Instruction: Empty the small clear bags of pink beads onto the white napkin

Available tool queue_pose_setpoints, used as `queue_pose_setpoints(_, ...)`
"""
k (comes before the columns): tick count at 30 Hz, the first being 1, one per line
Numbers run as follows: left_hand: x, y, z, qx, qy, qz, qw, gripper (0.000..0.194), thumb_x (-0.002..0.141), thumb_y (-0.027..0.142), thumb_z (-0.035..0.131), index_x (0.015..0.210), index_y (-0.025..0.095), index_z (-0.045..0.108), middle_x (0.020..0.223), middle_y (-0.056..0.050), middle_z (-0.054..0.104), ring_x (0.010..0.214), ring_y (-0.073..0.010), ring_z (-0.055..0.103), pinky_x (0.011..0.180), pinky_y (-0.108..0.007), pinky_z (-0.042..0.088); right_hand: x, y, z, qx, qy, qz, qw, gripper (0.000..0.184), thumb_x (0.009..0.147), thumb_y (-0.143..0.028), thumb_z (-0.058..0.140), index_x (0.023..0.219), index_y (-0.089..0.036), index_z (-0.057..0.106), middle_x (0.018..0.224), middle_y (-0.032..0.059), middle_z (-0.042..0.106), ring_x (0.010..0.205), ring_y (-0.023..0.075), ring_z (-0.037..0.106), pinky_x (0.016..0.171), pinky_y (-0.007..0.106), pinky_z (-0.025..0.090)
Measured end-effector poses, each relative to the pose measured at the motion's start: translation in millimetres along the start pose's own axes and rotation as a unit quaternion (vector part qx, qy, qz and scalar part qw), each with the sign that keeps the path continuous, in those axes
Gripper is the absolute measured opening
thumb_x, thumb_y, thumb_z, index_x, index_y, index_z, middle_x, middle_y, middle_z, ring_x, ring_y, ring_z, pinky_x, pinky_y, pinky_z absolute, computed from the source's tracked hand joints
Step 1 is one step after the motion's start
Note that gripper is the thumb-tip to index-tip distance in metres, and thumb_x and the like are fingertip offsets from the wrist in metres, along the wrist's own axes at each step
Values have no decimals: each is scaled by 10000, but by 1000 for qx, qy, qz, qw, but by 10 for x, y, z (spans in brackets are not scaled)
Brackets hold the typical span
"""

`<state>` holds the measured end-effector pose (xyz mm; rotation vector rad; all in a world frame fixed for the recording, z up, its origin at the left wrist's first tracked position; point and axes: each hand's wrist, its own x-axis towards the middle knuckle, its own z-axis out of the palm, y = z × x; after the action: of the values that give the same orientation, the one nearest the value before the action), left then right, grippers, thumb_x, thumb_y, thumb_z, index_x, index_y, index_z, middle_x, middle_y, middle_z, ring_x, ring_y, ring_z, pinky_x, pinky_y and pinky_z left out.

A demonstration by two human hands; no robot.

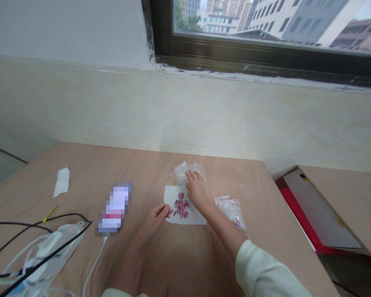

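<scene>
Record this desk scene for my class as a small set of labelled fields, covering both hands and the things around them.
Left hand: thumb and finger together at the sheet's left edge; any held piece too small to confirm
Right hand: fingers at the clear bags
Clear bags: beyond the white sheet
White sheet: flat, under small pieces
Small pieces: loose cluster, mostly pink
Bags with contents: right of the sheet
Left side: pixelated device, power strip, white scrap
</scene>
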<state>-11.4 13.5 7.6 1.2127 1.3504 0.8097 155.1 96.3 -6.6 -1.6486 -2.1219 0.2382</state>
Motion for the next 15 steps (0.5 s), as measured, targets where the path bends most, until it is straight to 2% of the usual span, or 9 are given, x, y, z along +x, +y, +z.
queue_pose_setpoints(4,-17,31,-43,2,5,-7,1000,290,724,406,457,599,158,539,547,21,512,578,-122,492,576,-223,386,104,-20,99,-28,-31,-24,999,342,744,-50,368,941,-212,595,1040,44,590,1038,246,396,941,442,137)
queue_pose_setpoints(7,-1,-11,-71,-9,8,-7,1000,291,717,409,466,586,158,532,549,21,513,581,-124,496,579,-227,393,100,46,22,7,-13,-10,1000,327,739,-55,376,901,-210,615,971,49,619,994,243,428,930,440,175)
queue_pose_setpoints(10,41,-89,-82,-31,14,2,999,295,719,424,476,655,149,559,625,-3,559,634,-136,526,607,-236,413,17,68,-147,111,49,54,991,324,727,-59,377,920,-179,609,939,83,613,942,224,466,872,385,284)
queue_pose_setpoints(12,75,-118,-72,-59,22,5,998,310,707,436,500,800,150,572,766,-36,598,706,-151,551,640,-248,432,-109,41,-281,221,61,89,969,254,757,-133,391,881,-172,609,915,85,608,891,204,499,812,340,345)
queue_pose_setpoints(13,89,-117,-61,-75,25,8,997,345,695,440,517,887,156,560,850,-51,600,745,-158,558,657,-255,440,-194,18,-344,281,41,94,954,221,773,-185,399,837,-175,611,890,76,612,860,195,515,784,322,365)
queue_pose_setpoints(15,104,-82,-28,-100,13,19,995,416,681,432,543,1001,167,525,950,-68,585,793,-167,561,684,-268,448,-389,-27,-448,387,-51,82,917,224,786,-280,412,725,-182,604,800,46,620,787,178,538,733,296,387)
